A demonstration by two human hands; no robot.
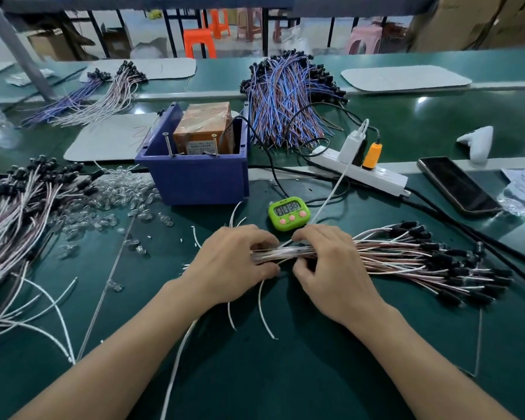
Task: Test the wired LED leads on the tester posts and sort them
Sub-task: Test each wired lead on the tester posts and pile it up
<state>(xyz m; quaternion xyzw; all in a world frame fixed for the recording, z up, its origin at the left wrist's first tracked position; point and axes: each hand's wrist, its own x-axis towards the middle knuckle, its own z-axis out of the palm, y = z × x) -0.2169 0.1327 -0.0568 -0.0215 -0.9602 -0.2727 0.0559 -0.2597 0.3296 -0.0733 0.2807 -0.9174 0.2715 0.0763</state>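
Left hand (234, 263), right hand (331, 269) — gripping lead bundle (406, 253).

I log one bundle of pink-white leads (406, 256) lying flat across the desk (285, 374), black LED caps fanned right, loose wire ends left, gripped mid-length by left hand (228, 262) and right hand (331, 268). Behind it, the tester posts (166, 144) stand at the front rim of the blue bin (194, 180).

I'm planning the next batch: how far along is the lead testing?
Seemingly done: a pale-wired pile lies left of the box. In hand: left hand and right hand grip a bundle, away from the posts. Left: that bundle, perhaps the blue-wired pile behind the box.
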